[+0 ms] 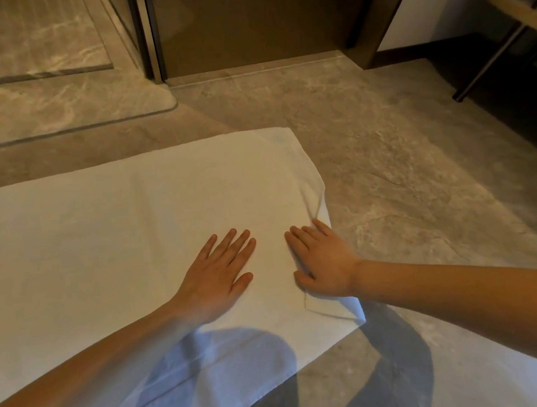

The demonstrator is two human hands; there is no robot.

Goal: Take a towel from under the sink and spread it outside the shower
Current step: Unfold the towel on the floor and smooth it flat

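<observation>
Grey marbled floor across nearly the whole view, running out of frame at right and bottom. White towel spread flat on that floor, just outside the raised stone shower threshold at upper left; left end of the towel cut off by the frame edge, so full length not visible. Near right corner rumpled, with a small fold of cloth beside the right wrist; far right corner flat. Bluish shadow over the near edge of the towel and the floor below it, blurring the hem line there.

Dark wooden door at top centre, only its lower part in view. Dark metal leg and a pale wooden edge at upper right, too cropped to tell which piece of furniture. Interior of the shower seen only as floor behind a dark frame post.

Both forearms entering from the bottom corners, elbows out of view. Left hand palm down on the towel, fingers straight and slightly fanned, gripping nothing. Right hand also palm down, fingers extended toward the towel's right edge, thumb tucked at the near side; pressing on the cloth rather than pinching it, though underside of the palm hidden. Hands close together, not touching, both near the towel's right end.
</observation>
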